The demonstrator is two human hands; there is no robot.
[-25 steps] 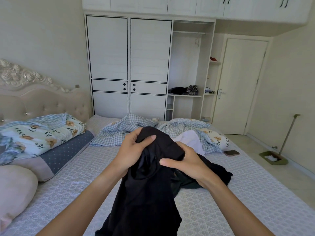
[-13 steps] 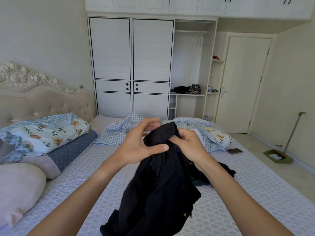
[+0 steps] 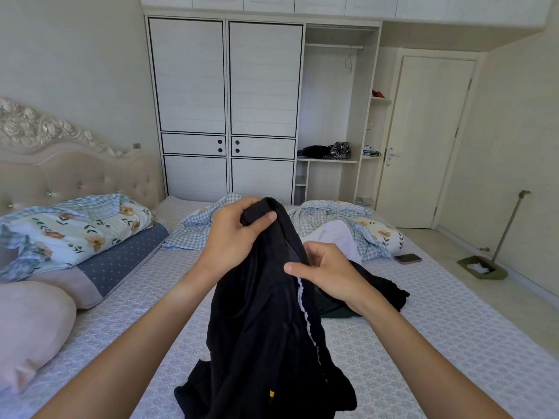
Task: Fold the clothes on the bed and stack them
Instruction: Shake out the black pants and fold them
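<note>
Far left: pink pillow (image 3: 28,331), floral quilt (image 3: 75,228) bunched on top of a blue dotted pillow (image 3: 121,261) by the headboard (image 3: 60,164). Bed (image 3: 423,343) has a pale patterned cover. Centre: left hand (image 3: 234,237) grips the top fold of the black garment (image 3: 266,343), thumb over the front, fingers curled round the back. Garment held up off the bed, lower part hanging toward the near edge. Right hand (image 3: 328,275) pinches the garment's edge lower down, thumb on the front, next to a white trim strip. Behind the right hand: more dark clothes (image 3: 381,288) on the mattress, white garment (image 3: 335,237), checked blanket (image 3: 332,213). Right: phone (image 3: 408,258) on the bed edge, dustpan (image 3: 481,267) on the floor, well apart.
</note>
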